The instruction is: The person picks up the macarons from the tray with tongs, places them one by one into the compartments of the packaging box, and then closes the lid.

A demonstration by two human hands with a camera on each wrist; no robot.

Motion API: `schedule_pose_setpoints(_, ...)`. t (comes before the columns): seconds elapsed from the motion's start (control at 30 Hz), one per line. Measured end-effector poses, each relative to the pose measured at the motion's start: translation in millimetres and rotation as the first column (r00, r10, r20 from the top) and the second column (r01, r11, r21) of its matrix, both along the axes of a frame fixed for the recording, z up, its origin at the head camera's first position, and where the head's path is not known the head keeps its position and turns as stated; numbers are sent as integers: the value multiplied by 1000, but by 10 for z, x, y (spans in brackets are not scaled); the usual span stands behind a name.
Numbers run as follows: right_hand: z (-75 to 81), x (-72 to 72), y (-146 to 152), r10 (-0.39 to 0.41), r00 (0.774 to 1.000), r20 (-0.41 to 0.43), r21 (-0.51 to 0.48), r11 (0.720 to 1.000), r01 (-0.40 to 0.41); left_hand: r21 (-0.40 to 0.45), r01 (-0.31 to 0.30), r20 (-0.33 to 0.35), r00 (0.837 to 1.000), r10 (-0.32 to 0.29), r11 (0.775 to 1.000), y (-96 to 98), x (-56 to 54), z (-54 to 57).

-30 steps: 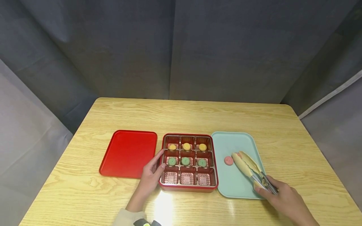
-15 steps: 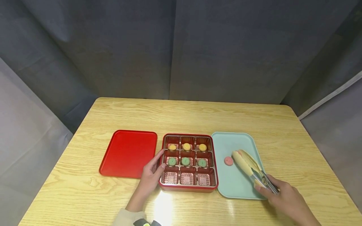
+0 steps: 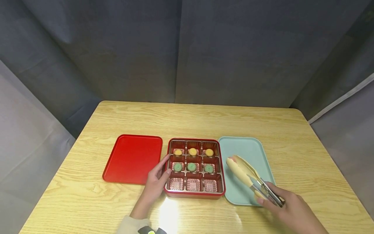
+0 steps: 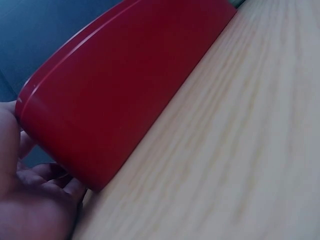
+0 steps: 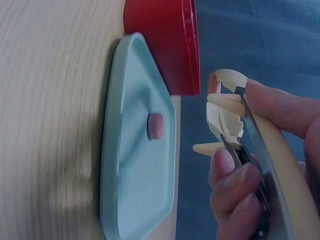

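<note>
In the head view my right hand (image 3: 287, 204) grips metal tongs (image 3: 264, 190) with cream, scalloped tips, held over the pale green tray (image 3: 229, 195). A pink disc-shaped sweet (image 5: 214, 85) sits between the tong tips, raised above the tray. Another pink sweet (image 5: 156, 126) lies on the tray in the right wrist view; from the head, the tongs hide it. My left hand (image 3: 156, 180) holds the left side of a red box (image 3: 194, 195), thumb over the rim and fingers along the wall. Its divided insert has yellow sweets (image 3: 193, 151) at the back, green ones (image 3: 191, 167) in the middle row.
A flat red lid (image 3: 132, 159) lies left of the box on the wooden table (image 3: 201, 120). The tray stands close against the box's right side. The front row of compartments (image 3: 193, 184) holds no sweets. Dark curtains (image 3: 178, 52) hang behind the table.
The tongs have risen from the tray and moved left towards the box, carrying a pink sweet and now covering the other one from the head. The left hand and box have stayed still.
</note>
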State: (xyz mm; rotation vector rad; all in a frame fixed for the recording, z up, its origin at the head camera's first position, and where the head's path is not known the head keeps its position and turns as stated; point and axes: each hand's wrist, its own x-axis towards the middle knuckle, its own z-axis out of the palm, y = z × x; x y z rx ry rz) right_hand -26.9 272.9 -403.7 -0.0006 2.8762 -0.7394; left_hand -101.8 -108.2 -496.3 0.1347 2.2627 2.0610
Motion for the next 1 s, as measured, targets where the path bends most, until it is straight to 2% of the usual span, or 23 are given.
schedule_pose_setpoints(0.07,14,30,-45,9,1000,-4,-2,1000,-9,8,2,0,1000,-2,1000,2,1,2)
schedule_pose_setpoints(0.2,33,70,-106,45,998,40,-8,999,-45,30,7,3,1000,-7,1000,2,-4,2)
schedule_pose_setpoints(0.33,32,74,-138,72,988,140,-49,997,-65,64,13,20,1000,-14,998,-3,-4,-4)
schedule_pose_setpoints(0.47,12,77,-160,76,976,205,-69,996,-63,51,12,18,1000,-13,999,-6,-3,-8)
schedule_pose_setpoints(0.6,-1,82,-176,77,974,212,-58,996,-66,29,14,8,1000,-14,999,-5,4,-3)
schedule_pose_setpoints(1.0,-19,88,-177,75,976,203,-34,997,-69,54,18,-2,1000,-17,998,-3,7,14)
